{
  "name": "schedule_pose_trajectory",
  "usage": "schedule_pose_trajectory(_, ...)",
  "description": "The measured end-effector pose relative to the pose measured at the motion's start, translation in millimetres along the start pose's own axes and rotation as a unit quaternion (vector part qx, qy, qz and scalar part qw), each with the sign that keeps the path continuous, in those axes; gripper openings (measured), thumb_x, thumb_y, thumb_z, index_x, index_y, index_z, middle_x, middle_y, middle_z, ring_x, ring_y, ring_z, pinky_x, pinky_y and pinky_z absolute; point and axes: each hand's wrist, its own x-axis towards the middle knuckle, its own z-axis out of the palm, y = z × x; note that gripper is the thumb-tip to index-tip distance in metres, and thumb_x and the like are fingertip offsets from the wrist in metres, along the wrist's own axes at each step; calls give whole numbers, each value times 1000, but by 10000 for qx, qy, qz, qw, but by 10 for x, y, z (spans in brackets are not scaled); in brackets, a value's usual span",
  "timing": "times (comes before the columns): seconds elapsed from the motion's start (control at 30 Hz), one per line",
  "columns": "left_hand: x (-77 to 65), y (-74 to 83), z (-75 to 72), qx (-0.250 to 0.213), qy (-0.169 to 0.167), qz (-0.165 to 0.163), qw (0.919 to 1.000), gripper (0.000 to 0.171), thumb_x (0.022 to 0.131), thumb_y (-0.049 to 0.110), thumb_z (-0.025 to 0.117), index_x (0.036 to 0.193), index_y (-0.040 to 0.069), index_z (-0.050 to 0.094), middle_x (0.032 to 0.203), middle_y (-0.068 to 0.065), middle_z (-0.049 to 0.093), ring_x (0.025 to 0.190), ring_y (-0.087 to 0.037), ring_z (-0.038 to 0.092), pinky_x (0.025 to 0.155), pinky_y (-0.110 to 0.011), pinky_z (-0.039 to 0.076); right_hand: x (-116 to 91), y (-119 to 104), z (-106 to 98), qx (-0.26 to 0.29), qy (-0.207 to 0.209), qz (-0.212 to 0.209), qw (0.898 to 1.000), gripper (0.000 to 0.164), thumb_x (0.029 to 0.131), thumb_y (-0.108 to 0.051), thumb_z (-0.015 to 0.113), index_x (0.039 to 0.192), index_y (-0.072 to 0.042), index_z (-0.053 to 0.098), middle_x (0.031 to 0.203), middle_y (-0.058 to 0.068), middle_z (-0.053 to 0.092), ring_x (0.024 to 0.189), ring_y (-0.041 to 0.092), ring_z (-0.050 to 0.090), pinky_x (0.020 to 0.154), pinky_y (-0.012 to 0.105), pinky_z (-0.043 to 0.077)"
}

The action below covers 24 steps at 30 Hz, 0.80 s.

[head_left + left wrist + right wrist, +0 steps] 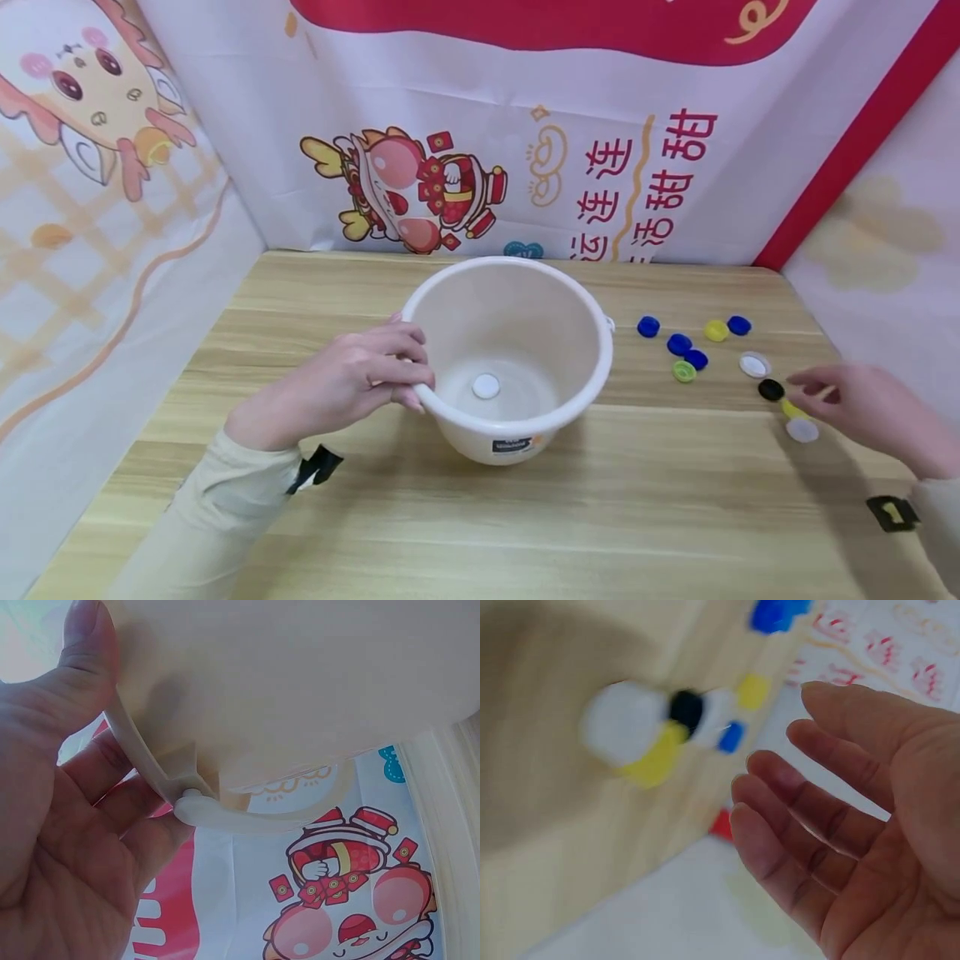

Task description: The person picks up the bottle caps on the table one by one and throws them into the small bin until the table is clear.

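Note:
A cream plastic bucket (510,437) stands upright on the table, with one white bottle cap (486,386) on its floor. My left hand (367,371) grips the bucket's rim on the left, thumb on one side of the wall and fingers on the other, as the left wrist view shows. At the right, my right hand (873,408) hovers by several loose caps, nothing held, its fingers loosely bent. Nearest to it are a black cap (770,389), a yellow cap (792,409) partly hidden by the fingers, and a whitish cap (802,430).
Farther back lie blue caps (679,344), another yellow cap (716,331), a green cap (684,371) and a clear-rimmed white cap (754,364). The bucket's handle (255,820) hangs on its outside. Printed cloth (465,92) borders the wooden table (480,533) behind and at the sides.

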Motion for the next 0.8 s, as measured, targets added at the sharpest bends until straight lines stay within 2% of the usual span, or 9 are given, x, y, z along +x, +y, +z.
schedule_pose_trajectory(0.17,-16,2,-15,36,49,-6,10000,23,77,21,81,99,14,78,102,1,66,101,-19,59,109,-52,38,-168,229,166,173,-48,441,9989,23,88,-16,74,95,5,71,80,11,70,68,27,66,59,47,56)
schedule_pose_trajectory(0.33,-26,8,-27,61,87,-21,9999,21,78,21,80,98,15,78,102,2,66,102,-18,59,110,-51,38,-229,318,251,339,-141,730,9967,35,90,-28,74,98,6,70,82,11,69,71,28,65,58,43,54)
schedule_pose_trajectory(0.5,-23,7,-27,82,88,13,9999,20,79,23,79,98,15,77,102,2,66,102,-18,59,110,-50,38,-250,321,332,486,-166,749,9959,43,89,-33,75,104,7,69,84,11,69,73,29,66,57,39,54)
schedule_pose_trajectory(0.8,3,3,-1,62,53,57,10000,20,78,20,80,97,16,77,102,2,65,101,-18,59,110,-51,38,-227,292,419,562,-173,666,9960,33,89,-27,76,104,2,70,86,13,70,73,28,67,60,42,55)
